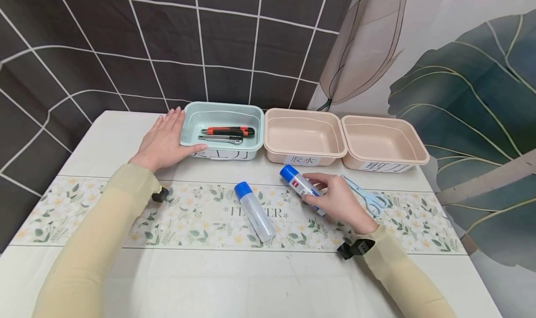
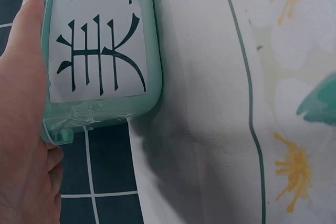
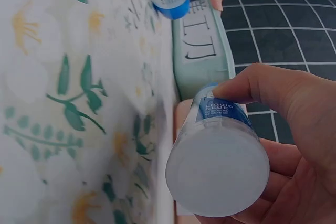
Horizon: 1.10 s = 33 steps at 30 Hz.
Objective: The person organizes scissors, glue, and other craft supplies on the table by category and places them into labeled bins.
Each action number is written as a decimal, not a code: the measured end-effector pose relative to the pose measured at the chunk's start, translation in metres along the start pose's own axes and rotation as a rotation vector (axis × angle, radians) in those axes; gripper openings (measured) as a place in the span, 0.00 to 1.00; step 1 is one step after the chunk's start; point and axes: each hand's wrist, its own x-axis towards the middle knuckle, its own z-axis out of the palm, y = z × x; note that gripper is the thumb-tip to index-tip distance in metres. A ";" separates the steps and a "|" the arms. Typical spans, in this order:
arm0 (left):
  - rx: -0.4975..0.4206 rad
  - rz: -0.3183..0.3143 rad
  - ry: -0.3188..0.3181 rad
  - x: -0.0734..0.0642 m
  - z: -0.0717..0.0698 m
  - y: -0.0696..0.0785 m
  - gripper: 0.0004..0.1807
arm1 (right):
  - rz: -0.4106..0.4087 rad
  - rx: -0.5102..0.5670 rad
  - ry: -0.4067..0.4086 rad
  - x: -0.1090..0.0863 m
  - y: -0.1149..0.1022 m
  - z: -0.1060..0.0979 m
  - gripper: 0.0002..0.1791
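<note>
My left hand [image 1: 162, 139] lies flat against the left end of a mint-green box [image 1: 259, 122], its fingers straight and its thumb across the front rim. Inside that box are a red-and-black utility knife [image 1: 230, 131] and a slimmer grey one [image 1: 222, 139]. Between thumb and fingers, my right hand [image 1: 337, 199] grips a liquid glue bottle [image 1: 298, 182] with a blue cap, tilted in front of the middle box. "LIQUID GLUE" shows on its label in the right wrist view. To its left, a second blue-capped glue bottle [image 1: 256, 213] lies on the table [image 1: 201, 281].
Two pink boxes, one in the middle [image 1: 305, 111] and one at right [image 1: 385, 119], stand in a row beside the green one, all with paper labels in front. Light-blue scissors [image 1: 370, 197] lie just beyond my right hand. A dark grid-patterned cloth [image 1: 167, 39] hangs behind.
</note>
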 end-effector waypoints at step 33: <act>-0.017 0.000 0.021 0.001 0.003 -0.001 0.67 | -0.036 -0.048 0.165 0.075 -0.035 -0.087 0.29</act>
